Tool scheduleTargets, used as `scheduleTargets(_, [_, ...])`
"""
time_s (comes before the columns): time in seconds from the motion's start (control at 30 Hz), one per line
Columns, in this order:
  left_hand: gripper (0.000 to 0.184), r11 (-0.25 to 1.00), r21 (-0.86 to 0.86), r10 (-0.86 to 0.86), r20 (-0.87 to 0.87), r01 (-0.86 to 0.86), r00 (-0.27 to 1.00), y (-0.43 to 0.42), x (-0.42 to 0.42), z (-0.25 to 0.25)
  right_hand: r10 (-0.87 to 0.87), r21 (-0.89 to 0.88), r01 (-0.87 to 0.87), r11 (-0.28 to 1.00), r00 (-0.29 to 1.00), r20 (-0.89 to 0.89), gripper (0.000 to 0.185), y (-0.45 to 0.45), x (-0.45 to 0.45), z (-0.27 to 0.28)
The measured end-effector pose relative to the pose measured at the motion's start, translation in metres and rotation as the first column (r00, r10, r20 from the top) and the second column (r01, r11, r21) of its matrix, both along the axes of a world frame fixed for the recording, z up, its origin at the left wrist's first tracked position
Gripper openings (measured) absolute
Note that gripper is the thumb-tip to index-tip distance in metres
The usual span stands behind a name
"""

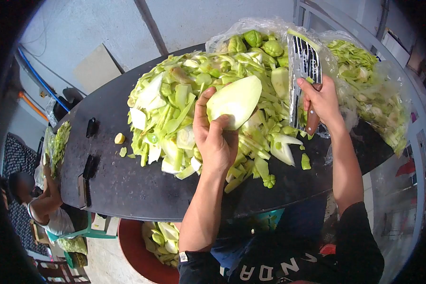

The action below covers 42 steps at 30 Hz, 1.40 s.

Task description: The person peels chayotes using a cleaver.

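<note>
My left hand [217,132] is closed around a peeled, pale green chayote piece [236,102], its smooth flat face turned up. In my right hand [323,102] is a broad-bladed knife [304,61] with a brown wooden handle, held with the blade pointing up and away. Dark bands and pale bits mark the blade, and a green strip lies along its top end. The knife and the chayote piece are apart. Beneath both hands spreads a large heap of green peelings and cut pieces [175,99] on the dark table.
Whole chayotes [272,48] sit in clear plastic at the back. A plastic bag of cut greens [378,94] lies at the right. Black-handled tools [85,184] rest on the dark table [123,184]. Below stands a red-brown tub [132,251] holding chayote pieces. Another person [47,203] sits at the left.
</note>
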<state>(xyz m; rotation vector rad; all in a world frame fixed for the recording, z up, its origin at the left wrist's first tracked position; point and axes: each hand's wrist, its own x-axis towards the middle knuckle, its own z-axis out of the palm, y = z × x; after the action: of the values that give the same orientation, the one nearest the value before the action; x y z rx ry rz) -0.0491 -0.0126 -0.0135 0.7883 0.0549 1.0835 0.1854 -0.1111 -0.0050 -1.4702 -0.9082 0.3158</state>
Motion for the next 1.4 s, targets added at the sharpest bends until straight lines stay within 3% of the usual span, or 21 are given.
scheduleTargets(0.33, [0.069, 0.985, 0.124, 0.130, -0.059, -0.122, 0.990, 0.0006, 0.0023, 0.0007, 0.007, 0.005, -0.007, 1.000, 1.000, 0.004, 0.024, -0.0014, -0.0031, 0.0018])
scheduleTargets(0.53, [0.065, 0.991, 0.089, 0.106, -0.040, -0.102, 0.994, 0.0000, 0.0009, 0.0026, -0.004, -0.003, 0.004, 1.000, 1.000, 0.012, 0.024, -0.0014, -0.0033, 0.0017])
scheduleTargets(0.6, [0.058, 0.999, 0.021, 0.037, 0.039, -0.038, 0.999, -0.0008, -0.0004, 0.0032, -0.002, -0.010, 0.003, 1.000, 1.000, 0.014, 0.024, -0.0012, -0.0019, 0.0006])
scheduleTargets(1.03, [0.053, 0.998, -0.021, 0.061, 0.012, -0.061, 0.998, -0.0019, -0.0018, 0.0062, 0.022, -0.003, -0.022, 1.000, 1.000, -0.019, 0.023, -0.0013, 0.0020, -0.0030])
scheduleTargets(1.13, [0.055, 0.993, -0.105, 0.052, -0.010, -0.053, 0.999, 0.0014, -0.0042, 0.0058, 0.018, 0.002, -0.018, 1.000, 1.000, -0.019, 0.023, -0.0016, 0.0006, -0.0022])
scheduleTargets(1.2, [0.064, 0.991, -0.121, -0.042, 0.065, 0.049, 0.997, 0.0041, -0.0050, 0.0044, 0.015, 0.003, -0.015, 1.000, 1.000, -0.017, 0.023, -0.0020, 0.0003, -0.0020])
scheduleTargets(1.4, [0.070, 0.998, -0.054, 0.021, 0.002, -0.021, 1.000, 0.0009, -0.0048, 0.0068, 0.015, 0.005, -0.015, 1.000, 0.999, -0.028, 0.023, -0.0014, 0.0005, -0.0027])
